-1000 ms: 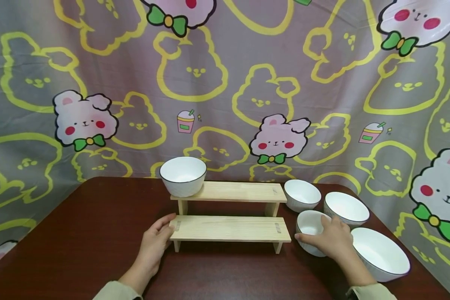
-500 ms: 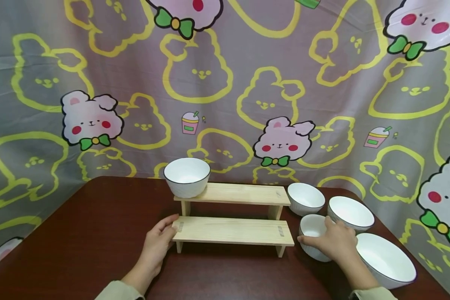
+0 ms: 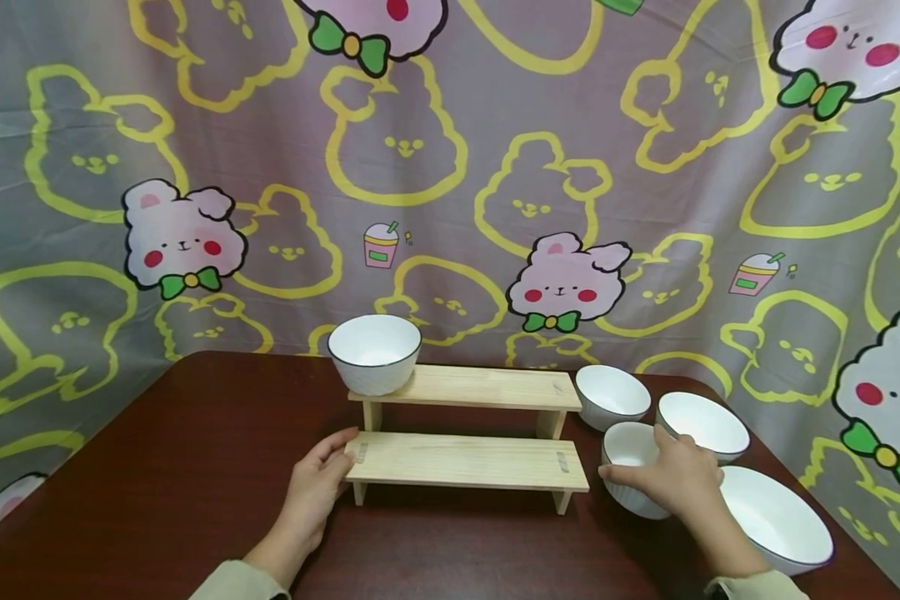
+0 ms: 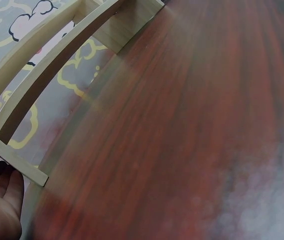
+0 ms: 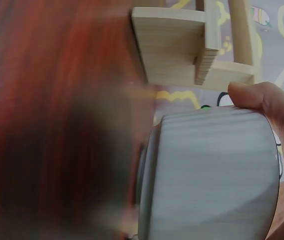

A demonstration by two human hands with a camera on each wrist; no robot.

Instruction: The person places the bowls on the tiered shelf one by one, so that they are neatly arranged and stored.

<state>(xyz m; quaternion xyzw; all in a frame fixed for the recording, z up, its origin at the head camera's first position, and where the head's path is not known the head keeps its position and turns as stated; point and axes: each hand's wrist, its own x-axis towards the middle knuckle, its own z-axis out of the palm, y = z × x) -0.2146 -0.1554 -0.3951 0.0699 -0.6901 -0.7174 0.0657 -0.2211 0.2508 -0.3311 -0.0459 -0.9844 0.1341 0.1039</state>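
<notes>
At the left end of a two-tier wooden shelf [image 3: 465, 460], my left hand [image 3: 315, 487] holds the lower board. The left wrist view shows fingers [image 4: 13, 192] under that board, beside its leg. My right hand [image 3: 678, 475] grips a small white bowl [image 3: 630, 446] by its rim, the thumb on the near left side. Ribbed outer walls of this bowl [image 5: 211, 175] fill much of the right wrist view. A larger white bowl [image 3: 375, 354] with a dark rim stands on the left end of the upper board.
To the right stand more white bowls: one behind the gripped bowl [image 3: 612, 396], one at the back right [image 3: 703, 423], and a wide one [image 3: 776, 517] partly behind my right wrist. A patterned curtain [image 3: 435, 225] hangs behind the dark table [image 3: 157, 467].
The camera view shifted slightly at first. Over the last half second, my right hand and its small bowl rose a little and moved slightly right. My left hand stays at the shelf.
</notes>
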